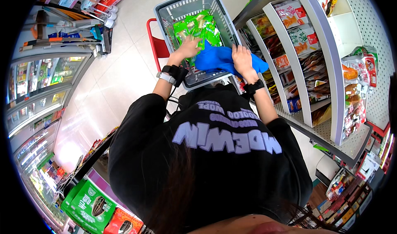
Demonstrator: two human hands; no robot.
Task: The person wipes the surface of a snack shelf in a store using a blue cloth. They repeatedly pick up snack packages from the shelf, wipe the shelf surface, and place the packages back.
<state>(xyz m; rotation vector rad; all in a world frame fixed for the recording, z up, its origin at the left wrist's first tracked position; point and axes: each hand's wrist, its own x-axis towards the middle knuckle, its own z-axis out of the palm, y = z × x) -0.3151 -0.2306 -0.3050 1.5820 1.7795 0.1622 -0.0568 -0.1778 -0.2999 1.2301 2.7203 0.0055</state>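
Note:
A grey plastic shopping basket (191,84) lies before me, with several glossy green packets (212,32) inside. My left hand (188,47), a watch on its wrist, reaches over the basket's left side; its fingers close on the edge of a green packet. Blue cloth (214,58) drapes across the near part of the basket and over its right rim. On that cloth, by the right rim, my right hand (242,58) grips with curled fingers, a black band around its wrist. The fingertips of my left hand are partly hidden among the packets.
A white shelf rack (330,63) of packaged snacks stands close on the right. A red handle or frame (159,45) shows left of the basket. Glass-door coolers (46,76) line the far left, and large green bags (93,204) stand at lower left.

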